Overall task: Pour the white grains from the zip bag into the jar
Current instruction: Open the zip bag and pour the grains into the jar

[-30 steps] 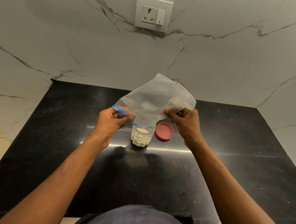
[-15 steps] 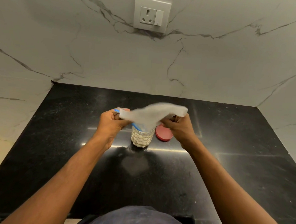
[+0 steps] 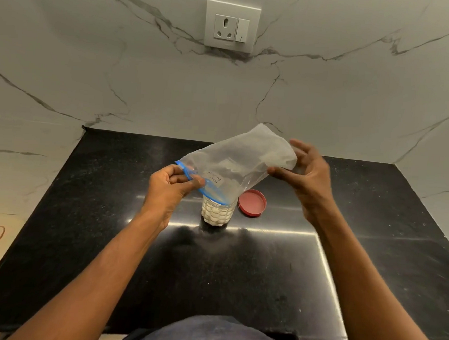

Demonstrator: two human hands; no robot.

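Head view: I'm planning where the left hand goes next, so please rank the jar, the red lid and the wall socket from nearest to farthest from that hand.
1. jar: just right of and below the left hand, under the bag's mouth.
2. red lid: on the counter, right of the jar.
3. wall socket: high on the marble wall, farthest.

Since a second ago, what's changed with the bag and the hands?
The zip bag is lifted and spread out again after drooping flat half a second ago, mouth down over the jar. The right hand has let go of the bag's far end and is open beside it. The left hand still pinches the blue zip edge. The jar and red lid haven't moved.
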